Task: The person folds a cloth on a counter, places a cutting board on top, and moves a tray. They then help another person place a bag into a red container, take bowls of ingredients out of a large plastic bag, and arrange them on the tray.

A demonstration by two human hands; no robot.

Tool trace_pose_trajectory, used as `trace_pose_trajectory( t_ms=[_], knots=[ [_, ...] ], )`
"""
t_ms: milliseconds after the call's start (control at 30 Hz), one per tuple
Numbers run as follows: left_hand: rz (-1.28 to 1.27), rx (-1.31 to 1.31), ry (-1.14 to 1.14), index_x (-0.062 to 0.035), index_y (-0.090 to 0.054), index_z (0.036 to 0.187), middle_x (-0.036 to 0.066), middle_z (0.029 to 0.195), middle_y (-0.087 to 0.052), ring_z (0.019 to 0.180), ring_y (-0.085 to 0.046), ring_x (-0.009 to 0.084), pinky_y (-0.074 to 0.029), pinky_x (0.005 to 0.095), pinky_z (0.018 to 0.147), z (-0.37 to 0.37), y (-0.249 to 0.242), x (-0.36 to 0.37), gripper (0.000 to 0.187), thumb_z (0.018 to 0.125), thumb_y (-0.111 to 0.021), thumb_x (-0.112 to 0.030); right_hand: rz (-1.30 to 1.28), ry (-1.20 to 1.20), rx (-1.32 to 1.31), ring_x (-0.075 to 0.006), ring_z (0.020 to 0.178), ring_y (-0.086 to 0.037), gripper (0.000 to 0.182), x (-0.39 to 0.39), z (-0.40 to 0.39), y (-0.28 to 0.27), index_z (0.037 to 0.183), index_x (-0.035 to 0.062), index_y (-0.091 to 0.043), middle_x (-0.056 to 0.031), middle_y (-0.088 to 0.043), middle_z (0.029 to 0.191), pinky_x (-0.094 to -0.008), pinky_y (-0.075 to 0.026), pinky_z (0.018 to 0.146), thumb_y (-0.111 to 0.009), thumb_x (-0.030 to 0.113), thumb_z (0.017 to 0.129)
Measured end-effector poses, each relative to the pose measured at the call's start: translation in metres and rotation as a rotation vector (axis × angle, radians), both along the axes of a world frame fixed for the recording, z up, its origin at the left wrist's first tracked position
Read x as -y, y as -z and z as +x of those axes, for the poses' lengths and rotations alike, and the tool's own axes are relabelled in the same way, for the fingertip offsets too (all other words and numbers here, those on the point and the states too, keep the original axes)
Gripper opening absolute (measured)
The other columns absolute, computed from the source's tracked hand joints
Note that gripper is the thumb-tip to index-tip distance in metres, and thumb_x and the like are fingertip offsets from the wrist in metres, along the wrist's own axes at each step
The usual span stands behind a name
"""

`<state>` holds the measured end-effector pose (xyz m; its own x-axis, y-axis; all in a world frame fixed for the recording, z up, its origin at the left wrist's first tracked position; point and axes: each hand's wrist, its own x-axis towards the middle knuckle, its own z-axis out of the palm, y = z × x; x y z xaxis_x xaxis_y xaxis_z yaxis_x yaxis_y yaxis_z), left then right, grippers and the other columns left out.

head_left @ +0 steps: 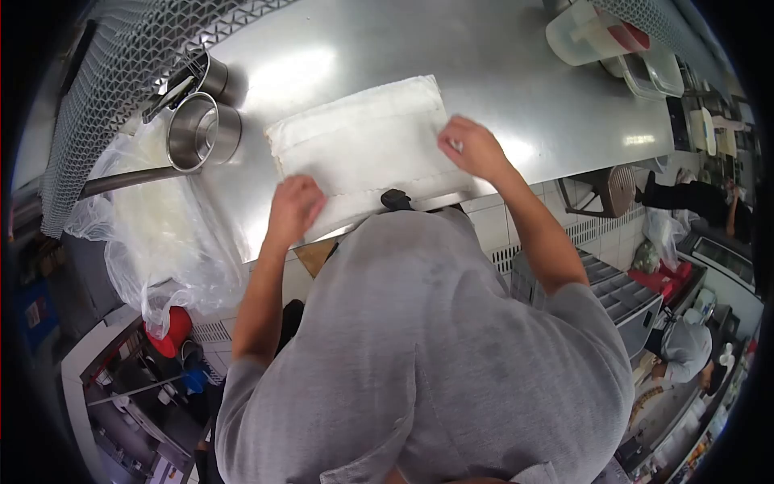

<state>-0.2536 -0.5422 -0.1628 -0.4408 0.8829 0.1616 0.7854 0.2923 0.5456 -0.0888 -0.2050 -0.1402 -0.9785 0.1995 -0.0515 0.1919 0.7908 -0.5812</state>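
Note:
A folded white cloth (363,133) lies flat on the steel worktop (500,64) in front of me, its layered edges a little uneven. My left hand (298,206) is over the cloth's near left corner, fingers curled in and slightly blurred. At the cloth's right edge is my right hand (472,147), thumb and forefinger pinched together with a small gap inside the curl. What sits between the fingertips of either hand is hidden. A small dark object (395,199) shows at the cloth's near edge, between the hands and against my grey shirt.
Steel pots (204,133) stand left of the cloth, beside a clear plastic bag (153,226) with pale contents. A translucent jug (580,36) and plastic containers (653,74) occupy the far right. A stool (617,191) stands below; people (685,351) work at right.

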Motion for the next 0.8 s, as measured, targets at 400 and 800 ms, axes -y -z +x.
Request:
trace_pose_trajectory(
  t_ms=[400,800],
  knots=[
    [0.008,0.037,-0.071,-0.0077,-0.056,0.077,0.006,0.082,-0.053,0.082,-0.051,0.0257,-0.039,0.0377,0.073,0.048,0.007,0.043,0.012,0.069,-0.064,-0.005,0.106,-0.128,-0.097,-0.0292,0.083,-0.053,0.011,0.036,0.061,0.015,0.078,0.0044,-0.056,-0.0099,-0.052,0.084,-0.0383,-0.046,0.071,-0.062,0.005,0.069],
    [-0.026,0.077,-0.278,-0.0081,-0.056,0.079,0.007,0.079,-0.056,0.076,-0.055,0.0261,-0.043,0.0362,0.068,0.038,-0.001,0.067,0.016,0.075,-0.068,-0.018,-0.072,0.045,-0.153,-0.0243,0.066,-0.055,0.012,0.022,0.069,0.008,0.084,0.0003,-0.058,-0.0115,-0.054,0.081,-0.0333,-0.046,0.062,-0.062,0.003,0.073]
  ],
)
